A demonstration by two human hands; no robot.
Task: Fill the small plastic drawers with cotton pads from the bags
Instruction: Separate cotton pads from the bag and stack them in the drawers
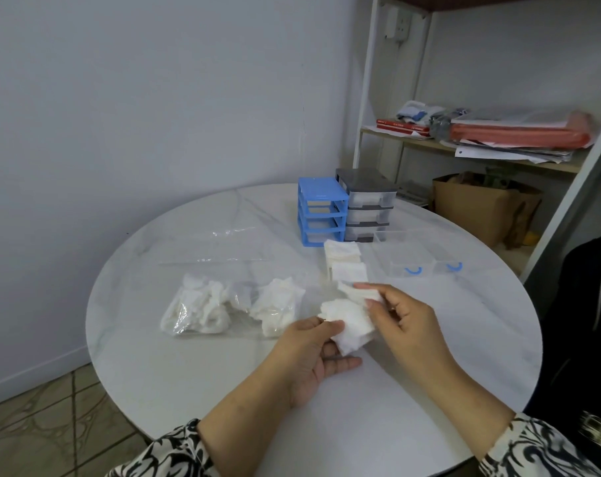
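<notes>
My left hand (313,352) holds a bunch of white cotton pads (349,321) over the round white table (223,366). My right hand (406,321) pinches one pad (359,293) at the top of the bunch. Behind the hands lies a row of stacked square pads (344,261). Two clear bags with cotton pads, one (197,309) at the left and one (278,304) beside it, lie left of my hands. A blue drawer frame (321,210) and a grey drawer unit (369,204) stand at the back. Two clear drawers, one (400,251) and another (440,249), with blue handles lie on the table at the right.
An empty clear plastic bag (223,249) lies flat behind the filled bags. A white shelf (481,146) with papers and red folders stands at the back right, with a cardboard box (481,204) under it. A dark object (588,321) is at the table's right edge.
</notes>
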